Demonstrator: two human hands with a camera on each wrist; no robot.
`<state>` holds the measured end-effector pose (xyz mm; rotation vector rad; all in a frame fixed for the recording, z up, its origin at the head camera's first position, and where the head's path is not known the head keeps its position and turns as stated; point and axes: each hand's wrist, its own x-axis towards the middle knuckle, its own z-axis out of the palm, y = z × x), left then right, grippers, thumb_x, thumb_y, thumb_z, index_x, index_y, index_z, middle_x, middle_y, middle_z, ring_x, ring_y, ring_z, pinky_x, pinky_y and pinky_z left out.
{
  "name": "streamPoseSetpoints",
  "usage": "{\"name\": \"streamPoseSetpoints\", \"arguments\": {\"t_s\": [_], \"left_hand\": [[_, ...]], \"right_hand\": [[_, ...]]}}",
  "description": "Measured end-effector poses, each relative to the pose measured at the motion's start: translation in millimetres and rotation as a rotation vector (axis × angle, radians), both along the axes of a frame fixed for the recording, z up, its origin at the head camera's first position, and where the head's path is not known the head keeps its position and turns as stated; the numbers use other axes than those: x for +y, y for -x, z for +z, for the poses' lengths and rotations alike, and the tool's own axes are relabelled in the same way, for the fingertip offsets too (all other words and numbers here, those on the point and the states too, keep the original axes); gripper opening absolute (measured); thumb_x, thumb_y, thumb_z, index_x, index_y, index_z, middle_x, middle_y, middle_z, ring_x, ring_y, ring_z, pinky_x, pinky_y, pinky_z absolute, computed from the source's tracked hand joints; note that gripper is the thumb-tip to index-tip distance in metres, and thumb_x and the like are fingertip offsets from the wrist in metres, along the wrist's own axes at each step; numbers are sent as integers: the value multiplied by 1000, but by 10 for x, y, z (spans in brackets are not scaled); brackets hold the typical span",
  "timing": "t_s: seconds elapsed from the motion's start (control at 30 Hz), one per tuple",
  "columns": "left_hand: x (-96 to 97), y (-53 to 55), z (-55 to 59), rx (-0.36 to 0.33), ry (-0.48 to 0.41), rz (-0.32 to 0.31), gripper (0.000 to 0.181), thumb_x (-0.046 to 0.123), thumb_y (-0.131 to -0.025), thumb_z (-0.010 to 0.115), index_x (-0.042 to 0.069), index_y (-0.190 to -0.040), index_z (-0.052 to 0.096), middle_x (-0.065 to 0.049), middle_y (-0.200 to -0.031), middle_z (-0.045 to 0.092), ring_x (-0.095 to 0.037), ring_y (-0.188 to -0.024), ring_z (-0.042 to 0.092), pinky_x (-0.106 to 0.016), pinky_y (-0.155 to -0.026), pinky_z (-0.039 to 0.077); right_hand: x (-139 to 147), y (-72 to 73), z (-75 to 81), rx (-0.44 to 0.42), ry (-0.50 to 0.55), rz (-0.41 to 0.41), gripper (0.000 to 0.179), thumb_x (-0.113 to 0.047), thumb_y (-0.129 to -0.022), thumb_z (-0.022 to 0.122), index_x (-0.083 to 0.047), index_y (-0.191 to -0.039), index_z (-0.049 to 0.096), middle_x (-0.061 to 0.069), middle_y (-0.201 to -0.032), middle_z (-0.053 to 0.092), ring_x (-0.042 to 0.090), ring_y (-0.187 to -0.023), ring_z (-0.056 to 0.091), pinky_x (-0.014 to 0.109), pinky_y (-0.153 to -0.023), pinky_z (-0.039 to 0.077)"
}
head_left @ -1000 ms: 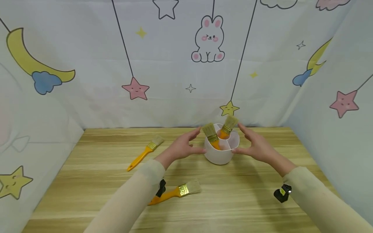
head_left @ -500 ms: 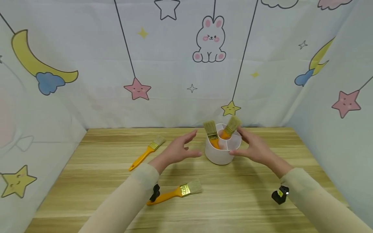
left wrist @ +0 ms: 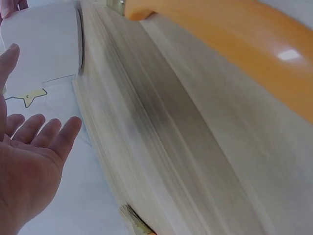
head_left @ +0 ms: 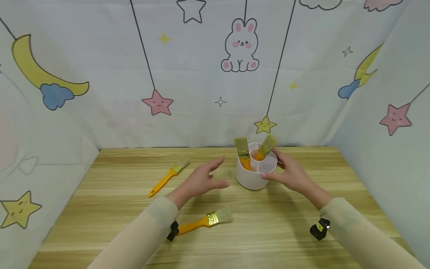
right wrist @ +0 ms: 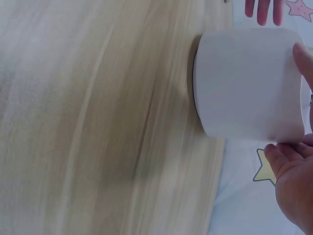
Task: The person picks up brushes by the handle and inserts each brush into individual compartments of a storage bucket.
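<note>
A round white organizer (head_left: 251, 181) with compartments stands toward the back of the table, right of centre. Two paintbrushes lean in it, bristles up: one paintbrush (head_left: 242, 148) at its left side, another paintbrush (head_left: 266, 146) in the round middle compartment. My right hand (head_left: 293, 173) grips the organizer's right side, thumb on the front wall near the rim and fingers behind; the right wrist view shows the thumb (right wrist: 304, 61) against the wall. To the left, apart from the organizer, my left hand (head_left: 201, 179) hovers with fingers spread and holds nothing.
On the wooden table (head_left: 268, 231) lie two more orange-handled paintbrushes: one paintbrush (head_left: 169, 176) at the back left, another paintbrush (head_left: 205, 221) nearer the front, its handle end hidden by the left wrist camera. A printed cloth (head_left: 198, 74) hangs behind the table and at both sides.
My left hand has drawn away from the organizer to the left. The right hand has stayed on it, and the organizer has turned slightly, its dividers and brushes shifting with it.
</note>
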<state>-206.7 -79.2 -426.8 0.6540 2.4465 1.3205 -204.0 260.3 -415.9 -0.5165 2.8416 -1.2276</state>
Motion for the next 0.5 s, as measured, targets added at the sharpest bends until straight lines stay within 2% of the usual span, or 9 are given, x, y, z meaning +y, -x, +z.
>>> {"name": "streamPoseSetpoints", "arguments": {"t_s": [0.27, 0.5], "left_hand": [[-119, -83, -24, 109, 172, -4, 91, 38, -94, 85, 26, -169, 35, 0, -169, 43, -29, -153, 45, -53, -124, 40], [-217, -146, 10, 184, 275, -77, 93, 39, -92, 87, 21, -169, 37, 0, -170, 40, -27, -154, 42, -50, -127, 37]], "right_hand": [[-38, -62, -31, 2, 10, -38, 107, -36, -91, 89, -3, -170, 25, 24, -170, 35, 45, -151, 42, 56, -117, 46], [-55, -109, -63, 52, 13, -48, 105, -34, -91, 89, -1, -169, 26, 24, -167, 39, 44, -151, 43, 55, -116, 48]]}}
